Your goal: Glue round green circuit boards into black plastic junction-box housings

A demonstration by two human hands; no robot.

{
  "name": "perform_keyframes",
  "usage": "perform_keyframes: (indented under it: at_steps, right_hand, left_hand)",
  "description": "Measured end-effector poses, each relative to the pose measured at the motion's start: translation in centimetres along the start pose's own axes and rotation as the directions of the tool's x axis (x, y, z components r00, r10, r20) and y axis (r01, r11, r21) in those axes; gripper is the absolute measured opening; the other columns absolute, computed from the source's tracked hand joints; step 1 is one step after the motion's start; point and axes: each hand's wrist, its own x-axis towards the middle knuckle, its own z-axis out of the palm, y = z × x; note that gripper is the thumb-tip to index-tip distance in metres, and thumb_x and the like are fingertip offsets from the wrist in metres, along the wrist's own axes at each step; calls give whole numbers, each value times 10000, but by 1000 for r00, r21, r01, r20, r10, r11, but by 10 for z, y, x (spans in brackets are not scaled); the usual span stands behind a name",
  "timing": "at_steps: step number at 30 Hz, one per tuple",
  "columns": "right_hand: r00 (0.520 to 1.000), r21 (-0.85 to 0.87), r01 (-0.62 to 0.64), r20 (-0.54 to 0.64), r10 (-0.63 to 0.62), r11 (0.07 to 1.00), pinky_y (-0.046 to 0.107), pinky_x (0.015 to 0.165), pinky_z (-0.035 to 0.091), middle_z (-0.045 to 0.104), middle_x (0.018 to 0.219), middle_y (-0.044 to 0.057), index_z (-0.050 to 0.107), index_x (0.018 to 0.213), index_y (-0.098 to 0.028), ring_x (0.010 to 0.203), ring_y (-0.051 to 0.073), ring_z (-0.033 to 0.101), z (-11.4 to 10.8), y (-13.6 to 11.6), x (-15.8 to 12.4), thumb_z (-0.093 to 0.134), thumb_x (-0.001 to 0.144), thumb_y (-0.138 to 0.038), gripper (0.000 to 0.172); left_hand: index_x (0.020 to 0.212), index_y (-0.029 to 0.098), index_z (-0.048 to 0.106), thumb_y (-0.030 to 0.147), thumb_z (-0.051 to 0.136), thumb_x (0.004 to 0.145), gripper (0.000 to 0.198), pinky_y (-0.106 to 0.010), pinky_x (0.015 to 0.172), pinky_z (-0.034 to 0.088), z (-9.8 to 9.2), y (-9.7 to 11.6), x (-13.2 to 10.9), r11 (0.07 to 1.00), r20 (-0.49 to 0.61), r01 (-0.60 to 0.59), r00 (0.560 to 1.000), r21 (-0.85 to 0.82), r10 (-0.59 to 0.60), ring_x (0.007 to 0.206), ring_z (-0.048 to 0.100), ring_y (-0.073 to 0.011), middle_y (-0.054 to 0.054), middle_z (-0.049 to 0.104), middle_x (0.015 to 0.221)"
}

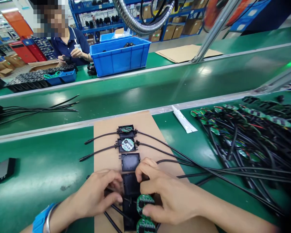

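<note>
Down the middle runs a column of black plastic boxes, among them a bare one [131, 162]. My left hand [100, 191] is at the left edge of the lower boxes, fingers curled in and thumb on a black cable, partly hidden. My right hand [167, 194] reaches over the right side, its thumb on a round green circuit board [144, 202] and its fingers bent at the box edge. Another round board [146, 225] lies just below. Farther up, two boxes hold boards, one showing its white-marked face [127, 145], with cables leaving both sides.
Brown cardboard [104, 126] lies under the boxes on the green table. At right are a white tube [184, 120] and a heap of cabled boards [235, 136]. A blue bin [120, 56] stands across the bench, near a person [71, 45] holding a small dark part.
</note>
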Motion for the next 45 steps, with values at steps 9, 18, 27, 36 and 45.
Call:
perform_keyframes:
  at_steps: [9,18,27,36,45]
  right_hand:
    - [989,-4,2,-147,-3,1000,282,766,441,519,975,49,614,898,-189,874,159,514,-16,14,6,648,833,-429,251]
    - [933,-232,-83,-360,-6,969,306,725,445,561,812,62,553,840,-165,791,175,515,-7,73,15,415,906,-135,156]
    - [918,-492,-150,-392,-65,858,334,742,418,560,814,80,601,799,-152,811,198,475,-7,59,11,423,879,-88,205]
    - [998,-116,4,-63,-11,993,336,754,395,496,936,44,524,748,-181,893,204,433,34,-19,-19,711,674,-243,210]
    - [973,18,-116,-201,117,993,292,767,463,556,1017,79,521,1030,-187,910,180,530,4,1,-21,592,872,-327,222]
  left_hand:
    - [959,212,635,177,515,924,131,-203,664,468,-19,-2,3,990,-248,-90,962,109,115,749,605,-113,-6,649,836]
    - [936,181,638,203,515,916,127,-282,748,491,-13,-34,18,898,-428,58,891,436,151,822,618,-167,-33,664,884]
    - [946,178,614,215,486,935,134,-354,759,477,-8,-29,19,794,-410,120,895,596,172,857,565,-216,-67,621,912]
    - [1006,220,617,227,561,907,114,-288,723,466,14,1,-16,974,18,-199,980,108,198,824,564,-175,-35,611,873]
    - [1072,197,593,75,498,904,229,-221,718,490,5,-5,-18,970,-287,-191,931,148,227,835,581,-132,-46,612,913]
